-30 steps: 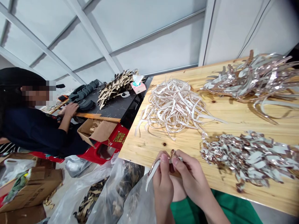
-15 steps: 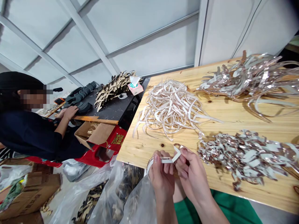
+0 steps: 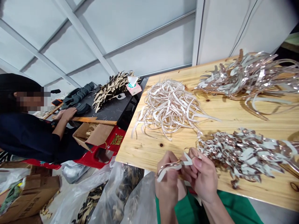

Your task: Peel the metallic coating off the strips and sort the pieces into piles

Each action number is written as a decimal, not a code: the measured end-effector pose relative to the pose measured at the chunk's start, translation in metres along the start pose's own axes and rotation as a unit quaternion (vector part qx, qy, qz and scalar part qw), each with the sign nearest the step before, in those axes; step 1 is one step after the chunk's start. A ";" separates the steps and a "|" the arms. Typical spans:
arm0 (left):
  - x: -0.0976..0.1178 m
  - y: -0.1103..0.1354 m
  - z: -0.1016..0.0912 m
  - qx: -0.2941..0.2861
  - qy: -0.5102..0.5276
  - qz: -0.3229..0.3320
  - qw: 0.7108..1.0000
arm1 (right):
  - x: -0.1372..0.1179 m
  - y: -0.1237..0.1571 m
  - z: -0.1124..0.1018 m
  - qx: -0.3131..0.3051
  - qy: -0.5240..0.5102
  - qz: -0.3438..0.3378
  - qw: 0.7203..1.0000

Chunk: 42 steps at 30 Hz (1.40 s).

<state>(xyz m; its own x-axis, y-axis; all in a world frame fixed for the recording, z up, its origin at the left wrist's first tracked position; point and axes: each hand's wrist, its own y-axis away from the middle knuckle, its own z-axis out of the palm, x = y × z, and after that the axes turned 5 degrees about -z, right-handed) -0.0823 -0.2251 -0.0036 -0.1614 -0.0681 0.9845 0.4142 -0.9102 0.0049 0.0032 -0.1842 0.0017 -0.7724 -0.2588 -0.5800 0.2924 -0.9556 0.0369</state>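
Close together at the front edge of the wooden table, both my hands grip one narrow strip (image 3: 174,167), white on one face and shiny rose-gold on the other. My left hand (image 3: 168,180) pinches it between thumb and fingers, with an end lying over the thumb side. My right hand (image 3: 202,174) pinches the other part, which bends in a sharp fold between the hands. Beyond them lies a loose tangle of similar long strips (image 3: 171,105). Right of my right hand is a dense heap of short curled or folded strips (image 3: 247,152).
Another pile of long shiny strips (image 3: 254,77) sits at the back right of the wooden table (image 3: 144,147). To the left, a co-worker (image 3: 25,130) sits at a black table (image 3: 105,109) with tan-and-black pieces and a tissue box (image 3: 134,87). Plastic bags (image 3: 137,199) and cartons (image 3: 35,193) stand below.
Both hands have shifted right and slightly down, still gripping the strip. My left hand has turned, so the strip's end now points down-left across it. The view has tilted slightly.
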 end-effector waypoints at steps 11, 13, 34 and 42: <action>-0.003 0.003 -0.001 0.031 -0.129 0.019 0.991 | -0.011 -0.007 0.008 0.001 -0.067 -0.004 0.998; -0.001 0.001 -0.004 0.026 -0.159 0.026 0.987 | -0.012 -0.008 0.015 0.017 -0.076 -0.012 0.997; 0.011 0.002 -0.032 0.002 -0.192 0.016 0.981 | -0.030 0.000 0.043 0.088 -0.118 -0.079 0.986; 0.023 0.021 -0.036 0.169 -0.247 0.117 0.947 | -0.001 0.022 0.034 -0.007 0.396 -0.131 0.909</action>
<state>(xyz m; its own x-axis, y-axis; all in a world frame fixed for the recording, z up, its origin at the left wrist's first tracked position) -0.1098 -0.2605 0.0133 0.3749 0.0237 0.9268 0.6627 -0.7059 -0.2500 -0.0090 -0.2095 0.0302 -0.1710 0.1647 -0.9714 0.1696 -0.9663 -0.1937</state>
